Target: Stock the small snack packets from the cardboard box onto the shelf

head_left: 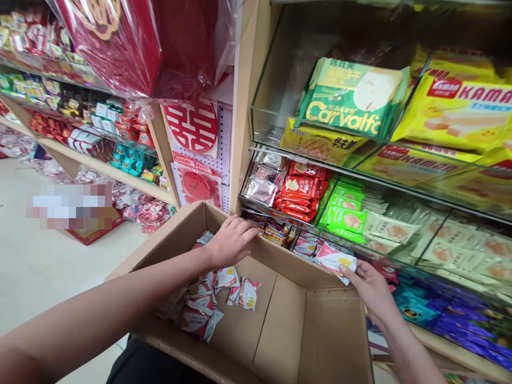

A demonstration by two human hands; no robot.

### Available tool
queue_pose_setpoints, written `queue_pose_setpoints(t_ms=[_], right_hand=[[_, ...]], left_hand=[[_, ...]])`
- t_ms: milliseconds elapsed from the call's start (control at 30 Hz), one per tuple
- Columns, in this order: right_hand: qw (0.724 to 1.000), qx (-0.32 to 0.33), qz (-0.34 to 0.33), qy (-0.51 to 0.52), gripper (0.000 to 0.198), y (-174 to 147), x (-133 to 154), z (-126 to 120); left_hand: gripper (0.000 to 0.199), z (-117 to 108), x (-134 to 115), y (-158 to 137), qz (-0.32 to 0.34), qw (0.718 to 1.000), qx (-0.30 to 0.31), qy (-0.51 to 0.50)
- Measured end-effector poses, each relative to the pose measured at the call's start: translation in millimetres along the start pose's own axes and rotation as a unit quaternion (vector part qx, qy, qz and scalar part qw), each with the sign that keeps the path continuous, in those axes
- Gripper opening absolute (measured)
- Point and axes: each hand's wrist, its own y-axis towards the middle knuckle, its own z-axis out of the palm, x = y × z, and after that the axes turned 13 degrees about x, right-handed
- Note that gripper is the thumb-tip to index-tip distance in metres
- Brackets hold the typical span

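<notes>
An open cardboard box (280, 320) tilts in front of me, against the shelves. My left hand (230, 241) reaches across it, fingers closed over its far rim with the thumb on the inner side. Several pink-and-white snack packets (249, 294) lie in the box's left part, partly hidden by my left forearm. Above the box's far right corner, my right hand (374, 290) pinches a pink-and-white snack packet (334, 260) between thumb and fingers. Just behind that packet, similar packets (306, 245) sit in a low shelf bin.
Clear-fronted bins hold red packets (302, 186), green packets (346, 210) and beige packets (394, 226). Larger yellow packs (460, 106) and a green pack (352, 96) stand higher. A plastic-wrapped red object (140, 48) hangs at upper left. A red carton (94, 226) rests on the floor.
</notes>
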Motion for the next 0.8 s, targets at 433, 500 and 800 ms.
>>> queue_pose_setpoints(t_ms=[433, 500, 800], right_hand=[[0.957, 0.139, 0.092, -0.238, 0.036, 84, -29, 4], [0.949, 0.147, 0.108, -0.257, 0.038, 94, -32, 15], [0.865, 0.135, 0.125, -0.467, 0.036, 114, -25, 26]], left_hand=[[0.076, 15, -8, -3, -0.018, 0.999, 0.015, 0.024], [0.076, 16, -9, -3, -0.019, 0.999, 0.016, 0.023], [0.080, 19, -12, -5, -0.023, 0.999, 0.015, 0.027]])
